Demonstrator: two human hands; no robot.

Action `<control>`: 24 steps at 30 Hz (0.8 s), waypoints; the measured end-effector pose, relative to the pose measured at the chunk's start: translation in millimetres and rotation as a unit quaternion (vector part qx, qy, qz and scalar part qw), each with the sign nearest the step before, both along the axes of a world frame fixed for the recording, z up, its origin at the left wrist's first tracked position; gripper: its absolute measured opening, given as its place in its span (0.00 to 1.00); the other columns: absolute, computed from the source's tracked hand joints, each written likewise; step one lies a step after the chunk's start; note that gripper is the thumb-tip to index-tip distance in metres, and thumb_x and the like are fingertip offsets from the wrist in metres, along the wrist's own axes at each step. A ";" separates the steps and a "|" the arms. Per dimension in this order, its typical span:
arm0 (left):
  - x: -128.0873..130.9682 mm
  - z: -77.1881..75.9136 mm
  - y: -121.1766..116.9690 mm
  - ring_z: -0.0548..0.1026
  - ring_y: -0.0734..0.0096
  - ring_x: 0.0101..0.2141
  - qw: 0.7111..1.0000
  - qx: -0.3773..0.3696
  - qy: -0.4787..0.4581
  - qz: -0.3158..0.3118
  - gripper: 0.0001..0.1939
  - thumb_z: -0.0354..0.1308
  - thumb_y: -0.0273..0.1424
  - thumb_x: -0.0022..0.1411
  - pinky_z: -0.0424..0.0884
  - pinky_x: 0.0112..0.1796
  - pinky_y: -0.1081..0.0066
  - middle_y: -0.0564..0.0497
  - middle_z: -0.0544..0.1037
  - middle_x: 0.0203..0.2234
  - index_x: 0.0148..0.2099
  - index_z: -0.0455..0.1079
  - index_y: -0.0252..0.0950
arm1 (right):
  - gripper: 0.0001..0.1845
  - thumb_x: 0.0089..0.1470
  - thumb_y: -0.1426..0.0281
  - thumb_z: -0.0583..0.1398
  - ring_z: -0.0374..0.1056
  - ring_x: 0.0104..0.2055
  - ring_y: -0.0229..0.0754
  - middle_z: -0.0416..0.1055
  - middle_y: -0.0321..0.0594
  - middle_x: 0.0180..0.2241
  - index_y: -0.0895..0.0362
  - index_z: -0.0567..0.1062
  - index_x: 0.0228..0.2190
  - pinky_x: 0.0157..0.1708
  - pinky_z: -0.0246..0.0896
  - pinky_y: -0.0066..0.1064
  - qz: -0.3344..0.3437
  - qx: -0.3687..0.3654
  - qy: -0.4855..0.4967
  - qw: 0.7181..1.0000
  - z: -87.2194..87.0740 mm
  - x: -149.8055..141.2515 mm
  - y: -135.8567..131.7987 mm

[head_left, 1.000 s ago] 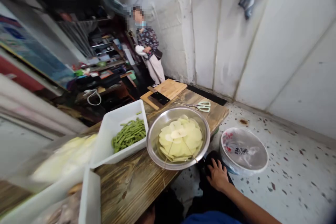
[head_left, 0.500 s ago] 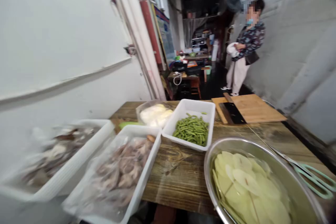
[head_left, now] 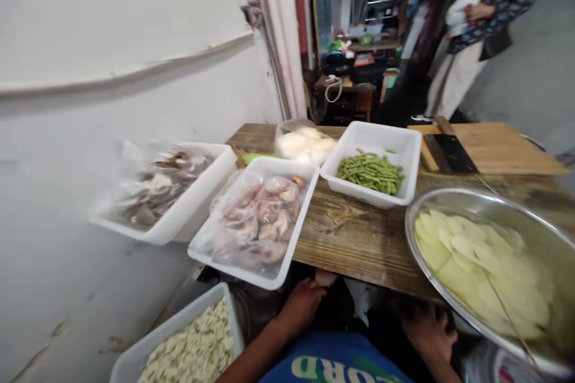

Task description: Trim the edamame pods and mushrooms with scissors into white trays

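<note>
My left hand (head_left: 303,302) rests low in front of me, just under the near edge of the wooden table (head_left: 359,239), fingers curled loosely, holding nothing I can see. My right hand (head_left: 429,329) lies on my dark-clothed lap below the steel bowl of potato slices (head_left: 489,263); its fingers look spread. Nearest my left hand is a white tray of bagged mushrooms (head_left: 258,224). A white tray of green beans (head_left: 372,170) stands behind it.
A second bagged tray (head_left: 166,188) overhangs the table's left end by the white wall. A tray of pale cut pieces (head_left: 188,350) sits low at my left. A cleaver (head_left: 449,152) lies on a cutting board (head_left: 498,146). Another person (head_left: 471,42) stands at the far right.
The view has swung left and down. Both my hands and my blue shirt have come into view below the table edge; the scissors have left the picture.
</note>
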State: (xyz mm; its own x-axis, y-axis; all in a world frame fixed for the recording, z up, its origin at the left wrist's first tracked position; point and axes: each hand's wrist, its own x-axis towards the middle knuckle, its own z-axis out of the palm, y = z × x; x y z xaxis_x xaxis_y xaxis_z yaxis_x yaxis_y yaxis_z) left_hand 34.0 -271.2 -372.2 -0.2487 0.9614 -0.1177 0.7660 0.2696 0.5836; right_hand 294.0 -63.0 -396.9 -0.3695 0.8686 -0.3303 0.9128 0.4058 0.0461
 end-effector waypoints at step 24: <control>12.0 116.5 19.4 0.74 0.59 0.55 0.962 0.079 -0.035 -0.261 0.20 0.55 0.33 0.67 0.70 0.56 0.64 0.42 0.75 0.57 0.60 0.70 0.38 | 0.24 0.56 0.64 0.51 0.52 0.69 0.62 0.62 0.41 0.66 0.43 0.80 0.49 0.58 0.52 0.59 0.043 0.063 -0.022 0.997 -5.0 -11.6 -43.0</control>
State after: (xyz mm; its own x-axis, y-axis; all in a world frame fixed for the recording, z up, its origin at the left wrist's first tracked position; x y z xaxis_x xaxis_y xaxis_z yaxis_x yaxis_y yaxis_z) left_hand 46.1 -251.8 -255.7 0.2756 0.9604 0.0404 0.7308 -0.2366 0.6403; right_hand 282.3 -106.0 -401.9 -0.4313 0.8702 -0.2385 0.8713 0.4702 0.1401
